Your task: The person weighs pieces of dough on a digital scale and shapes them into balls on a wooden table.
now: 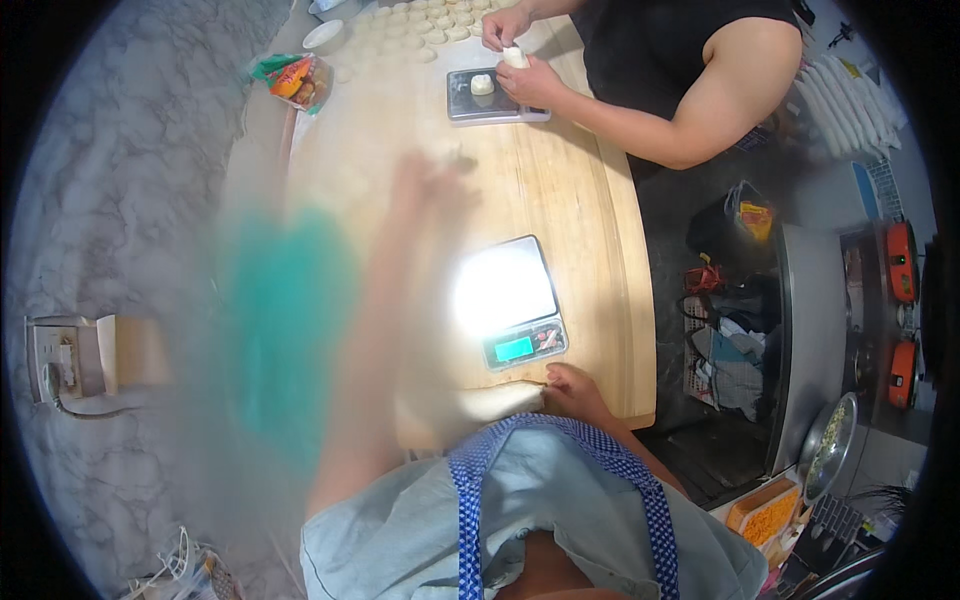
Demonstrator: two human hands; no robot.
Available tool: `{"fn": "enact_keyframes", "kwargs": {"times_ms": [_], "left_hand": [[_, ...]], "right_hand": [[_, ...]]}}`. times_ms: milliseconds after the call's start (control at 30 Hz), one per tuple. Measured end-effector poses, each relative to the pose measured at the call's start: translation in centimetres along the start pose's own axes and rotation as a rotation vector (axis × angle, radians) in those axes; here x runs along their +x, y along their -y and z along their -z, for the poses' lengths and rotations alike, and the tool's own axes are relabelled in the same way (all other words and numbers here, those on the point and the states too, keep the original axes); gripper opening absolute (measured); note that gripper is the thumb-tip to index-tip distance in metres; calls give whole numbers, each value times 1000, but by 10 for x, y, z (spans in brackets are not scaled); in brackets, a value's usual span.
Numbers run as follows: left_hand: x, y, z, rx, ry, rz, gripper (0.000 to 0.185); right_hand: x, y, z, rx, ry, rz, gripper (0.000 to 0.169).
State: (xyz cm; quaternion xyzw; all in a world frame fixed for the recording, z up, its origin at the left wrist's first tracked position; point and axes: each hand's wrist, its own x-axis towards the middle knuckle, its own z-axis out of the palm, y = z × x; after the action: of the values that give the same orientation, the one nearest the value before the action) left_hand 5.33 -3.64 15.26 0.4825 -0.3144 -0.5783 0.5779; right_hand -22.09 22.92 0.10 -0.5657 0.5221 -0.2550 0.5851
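Observation:
My right hand [574, 390] has its fingers curled at the right end of a pale dough roll [495, 401], which lies across the board close to my apron. My left hand [439, 184] reaches forward over the wooden board, past a digital kitchen scale [546, 341]. Haze blurs that hand and its forearm, so its fingers and anything in them cannot be made out. Strong glare whitens the scale's platform, and its display glows green. The left part of the dough roll fades into the blur.
Across the wooden board [585, 262], another person's hands [529, 79] hold dough over a second scale [469, 105] bearing a dough piece [482, 85]. Many flattened dough pieces [450, 26], a bowl [324, 36] and a printed bag [298, 81] lie beyond. A blurred teal thing [289, 330] is left.

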Motion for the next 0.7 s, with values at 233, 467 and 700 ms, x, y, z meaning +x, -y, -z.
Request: {"fn": "enact_keyframes", "kwargs": {"times_ms": [233,467,700], "left_hand": [[-81,80,17,741,232,-191,38],[-232,130,10,768,797,-165,66],[-243,157,4,946,488,75,83]], "right_hand": [[7,5,-9,-311,50,441,45],[13,10,-21,43,-25,102,27],[10,44,-9,-284,-141,527,43]]}}
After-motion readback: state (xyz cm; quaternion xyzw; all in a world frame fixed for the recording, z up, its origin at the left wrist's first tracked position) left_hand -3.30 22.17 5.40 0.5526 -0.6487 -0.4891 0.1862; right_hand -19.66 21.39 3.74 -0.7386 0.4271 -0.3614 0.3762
